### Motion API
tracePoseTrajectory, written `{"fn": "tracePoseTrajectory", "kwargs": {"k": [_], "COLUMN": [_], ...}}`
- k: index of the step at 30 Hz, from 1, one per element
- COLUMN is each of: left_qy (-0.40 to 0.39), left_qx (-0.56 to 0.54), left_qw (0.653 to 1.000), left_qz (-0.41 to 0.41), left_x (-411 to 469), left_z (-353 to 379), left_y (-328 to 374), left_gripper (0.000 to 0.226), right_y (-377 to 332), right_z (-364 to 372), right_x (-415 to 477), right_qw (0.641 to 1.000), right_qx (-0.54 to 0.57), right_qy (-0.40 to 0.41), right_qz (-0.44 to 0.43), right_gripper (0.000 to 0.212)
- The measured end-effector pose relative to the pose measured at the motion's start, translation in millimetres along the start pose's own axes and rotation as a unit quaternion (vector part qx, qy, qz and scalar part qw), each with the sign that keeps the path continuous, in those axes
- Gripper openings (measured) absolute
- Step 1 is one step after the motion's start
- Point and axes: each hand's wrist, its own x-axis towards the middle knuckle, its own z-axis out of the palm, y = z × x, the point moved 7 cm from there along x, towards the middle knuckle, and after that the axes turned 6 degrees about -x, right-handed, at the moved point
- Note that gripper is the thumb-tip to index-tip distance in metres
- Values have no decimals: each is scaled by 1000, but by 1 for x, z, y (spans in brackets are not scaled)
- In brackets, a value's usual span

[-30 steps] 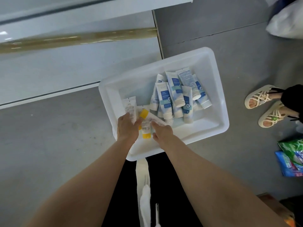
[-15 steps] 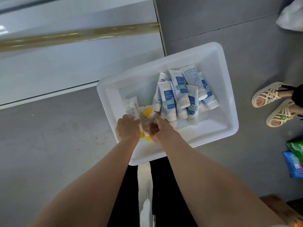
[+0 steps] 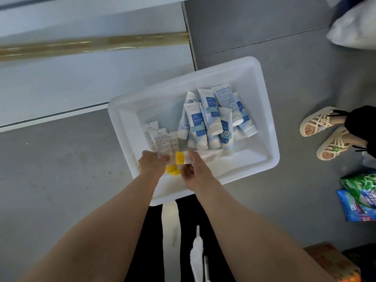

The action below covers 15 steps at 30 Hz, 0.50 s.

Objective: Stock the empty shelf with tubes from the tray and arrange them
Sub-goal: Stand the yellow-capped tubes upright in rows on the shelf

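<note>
Head view: left hand [image 3: 151, 164] grips yellow-capped tubes [image 3: 160, 141], fingertips hidden; right hand [image 3: 192, 173] pinches a lone tube [image 3: 196, 156] over the tray [image 3: 162, 94].

sandalled feet [image 3: 323, 132] right | snack bags [image 3: 360, 197] lower right | white sack [image 3: 354, 27] top right | grey floor [image 3: 61, 169]

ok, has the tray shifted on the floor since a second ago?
No. The tray keeps its left corner at the front edge of the shelf base, as before. Only the head camera shifted.
</note>
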Motion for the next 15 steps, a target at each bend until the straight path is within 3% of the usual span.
{"fn": "tracePoseTrajectory", "kwargs": {"k": [3, 8, 15], "left_qy": [-10, 9, -83], "left_qx": [-9, -23, -194], "left_qw": [1000, 1000, 977], "left_qz": [10, 0, -12], "left_x": [-4, -9, -10], "left_z": [5, 15, 17], "left_y": [1, 1, 0], "left_gripper": [42, 62, 29], "right_y": [-9, -31, -34], "right_z": [-8, -13, -22], "right_x": [-9, -15, -29], "right_qw": [999, 991, 982], "right_qx": [-48, -94, -137], "right_qy": [3, -13, -7], "right_qz": [-15, -90, -132], "right_gripper": [37, 54, 53]}}
